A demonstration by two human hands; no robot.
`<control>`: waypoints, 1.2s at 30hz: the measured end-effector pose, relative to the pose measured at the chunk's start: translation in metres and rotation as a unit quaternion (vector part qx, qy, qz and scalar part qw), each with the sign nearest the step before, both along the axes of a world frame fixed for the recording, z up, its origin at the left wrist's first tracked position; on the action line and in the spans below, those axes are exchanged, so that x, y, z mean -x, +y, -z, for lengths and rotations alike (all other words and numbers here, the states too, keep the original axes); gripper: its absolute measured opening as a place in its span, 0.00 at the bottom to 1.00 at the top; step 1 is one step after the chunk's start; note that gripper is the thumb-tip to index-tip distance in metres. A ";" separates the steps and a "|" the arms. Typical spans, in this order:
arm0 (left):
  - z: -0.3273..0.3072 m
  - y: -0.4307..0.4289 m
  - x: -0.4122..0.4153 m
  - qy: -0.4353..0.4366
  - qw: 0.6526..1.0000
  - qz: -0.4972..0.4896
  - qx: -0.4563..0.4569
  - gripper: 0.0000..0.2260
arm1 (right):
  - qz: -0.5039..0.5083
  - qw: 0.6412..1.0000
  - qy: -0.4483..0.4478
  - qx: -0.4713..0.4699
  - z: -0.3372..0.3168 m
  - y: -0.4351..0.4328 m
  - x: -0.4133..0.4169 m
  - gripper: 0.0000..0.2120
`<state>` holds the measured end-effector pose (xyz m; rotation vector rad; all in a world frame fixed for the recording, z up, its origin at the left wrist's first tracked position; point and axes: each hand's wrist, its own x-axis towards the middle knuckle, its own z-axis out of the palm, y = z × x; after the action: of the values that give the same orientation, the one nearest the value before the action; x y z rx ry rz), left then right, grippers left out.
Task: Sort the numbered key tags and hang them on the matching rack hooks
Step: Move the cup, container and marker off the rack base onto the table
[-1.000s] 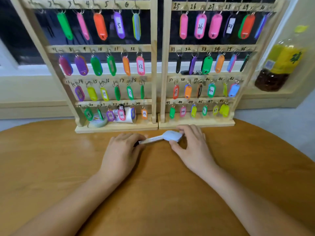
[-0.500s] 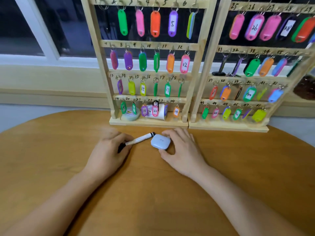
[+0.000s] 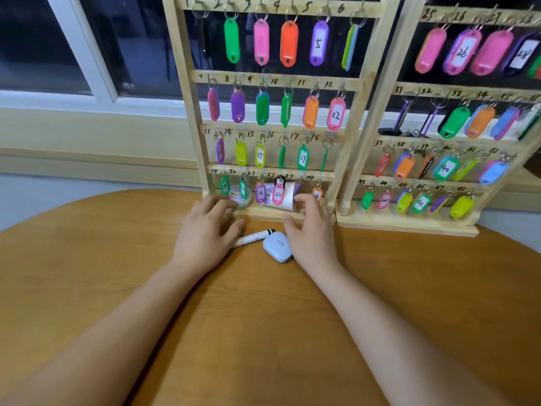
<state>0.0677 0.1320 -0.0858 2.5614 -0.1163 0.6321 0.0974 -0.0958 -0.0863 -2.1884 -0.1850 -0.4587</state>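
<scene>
Two wooden racks stand at the table's far edge, the left rack (image 3: 369, 92) and the right rack (image 3: 409, 225), with numbered hooks and several coloured key tags hanging on them. The pink tag 22 (image 3: 278, 194) and purple tag 21 (image 3: 260, 193) hang in the bottom row. My left hand (image 3: 205, 235) and my right hand (image 3: 311, 232) hover with fingers spread just in front of the left rack's base, holding nothing. Between them on the table lie a white marker pen (image 3: 254, 237) and a small pale blue case (image 3: 277, 247).
A tape roll (image 3: 241, 197) and a white paper cup (image 3: 288, 196) sit behind the bottom row of tags on the left rack's base. The round wooden table (image 3: 263, 317) stretches toward me. A window and sill lie behind the racks.
My left hand has let go of the marker and my right hand has left the blue case; both moved forward toward the left rack's base. The view has shifted left and closer.
</scene>
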 end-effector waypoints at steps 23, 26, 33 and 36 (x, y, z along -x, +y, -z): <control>-0.012 -0.019 -0.022 0.012 0.995 -0.085 0.055 0.19 | -0.024 0.995 -0.093 -0.030 -0.006 -0.007 0.018 0.07; -0.019 -0.012 -0.005 0.008 0.994 -0.078 0.071 0.20 | -0.031 0.995 -0.079 -0.049 -0.008 -0.007 0.028 0.08; -0.015 0.044 0.048 -0.002 0.992 -0.100 0.074 0.25 | -0.097 0.984 -0.150 0.023 -0.023 0.007 0.053 0.06; -0.014 0.073 0.049 0.001 0.990 -0.125 0.071 0.24 | -0.131 0.971 -0.186 0.066 -0.035 0.035 0.048 0.03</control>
<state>0.0189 0.2050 -0.0723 2.4576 0.2452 0.7033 0.0491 -0.0610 -0.0516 -2.1459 -0.7186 -0.7188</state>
